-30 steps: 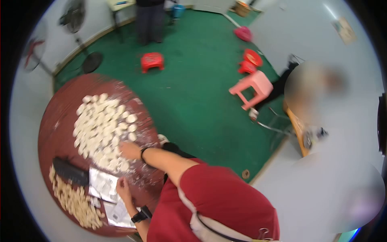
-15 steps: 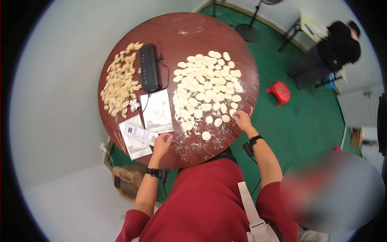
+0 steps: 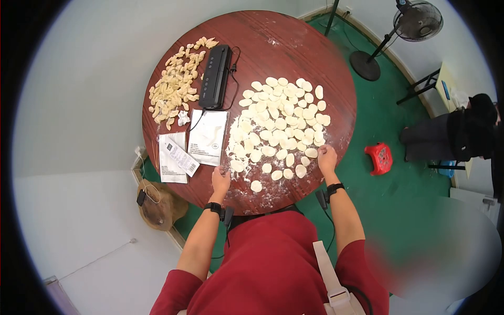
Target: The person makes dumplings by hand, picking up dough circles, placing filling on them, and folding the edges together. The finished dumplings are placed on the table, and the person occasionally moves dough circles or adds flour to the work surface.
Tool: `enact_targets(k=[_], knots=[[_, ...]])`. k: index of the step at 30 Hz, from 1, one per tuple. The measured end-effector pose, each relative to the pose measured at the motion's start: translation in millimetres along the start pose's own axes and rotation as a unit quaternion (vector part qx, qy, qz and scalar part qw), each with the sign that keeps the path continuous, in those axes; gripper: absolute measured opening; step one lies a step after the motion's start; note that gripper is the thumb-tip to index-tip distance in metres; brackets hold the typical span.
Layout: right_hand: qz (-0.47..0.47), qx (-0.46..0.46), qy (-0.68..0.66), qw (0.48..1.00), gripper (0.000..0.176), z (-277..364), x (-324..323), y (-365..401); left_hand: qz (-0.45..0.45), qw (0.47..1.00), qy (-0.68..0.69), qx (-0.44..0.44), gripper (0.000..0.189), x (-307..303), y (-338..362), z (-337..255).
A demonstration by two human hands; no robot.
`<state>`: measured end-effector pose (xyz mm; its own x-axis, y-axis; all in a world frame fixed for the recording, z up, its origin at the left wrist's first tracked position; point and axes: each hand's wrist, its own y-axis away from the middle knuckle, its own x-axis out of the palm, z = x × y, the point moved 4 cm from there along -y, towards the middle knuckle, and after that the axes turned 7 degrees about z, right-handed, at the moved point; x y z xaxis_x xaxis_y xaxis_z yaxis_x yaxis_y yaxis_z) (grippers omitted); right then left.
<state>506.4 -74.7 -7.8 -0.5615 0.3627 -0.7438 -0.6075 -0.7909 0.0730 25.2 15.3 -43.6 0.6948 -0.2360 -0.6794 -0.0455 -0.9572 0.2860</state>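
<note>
Many pale round dough wrappers lie overlapping on the floury right half of a round reddish-brown table. My right hand is at their right edge, near the table rim, fingers curled together beside a wrapper. Whatever may be between those fingertips is too small to make out. My left hand is low over the table near the front edge, just below a white printed packet. Its fingers are drawn together too, and what they hold, if anything, does not show clearly. One wrapper lies apart between my hands.
Shaped dough pieces are heaped at the far left beside a black vacuum sealer with its cord. A second packet carries a label. A red stool, a fan and another person are on the right.
The view has turned and shifted, so the table sits further right in the picture. My right hand, earlier touching a wrapper at the edge, is now beside the outer wrappers. My left hand remains near the packets.
</note>
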Motion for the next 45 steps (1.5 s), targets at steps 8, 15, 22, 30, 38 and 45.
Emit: enact_targets(k=[8,15,22,30,38,45], knots=[[0.008,0.007,0.040,0.999,0.042,-2.9,8.0,-58.2,-0.002,0.999,-0.018,-0.042,0.048,5.7,1.0,-21.8],[0.067,0.031,-0.039,0.997,0.040,2.6,12.6,-66.0,-0.024,0.997,-0.070,-0.017,0.036,21.2,1.1,-33.4],[0.093,-0.018,-0.002,0.995,0.030,-5.9,18.8,-67.3,-0.052,0.994,0.043,-0.090,0.056,26.2,8.2,-55.1],[0.214,-0.111,-0.035,0.970,0.022,36.9,39.1,-56.9,-0.097,0.992,-0.080,-0.009,0.047,24.6,6.7,-60.0],[0.337,-0.132,-0.051,0.931,0.021,77.7,62.1,-40.1,-0.058,0.994,0.090,-0.003,0.039,10.0,-15.9,-101.6],[0.346,-0.106,-0.039,0.931,0.023,59.1,61.6,-29.2,-0.038,0.998,0.046,0.027,0.043,21.9,-95.2,-117.1]])
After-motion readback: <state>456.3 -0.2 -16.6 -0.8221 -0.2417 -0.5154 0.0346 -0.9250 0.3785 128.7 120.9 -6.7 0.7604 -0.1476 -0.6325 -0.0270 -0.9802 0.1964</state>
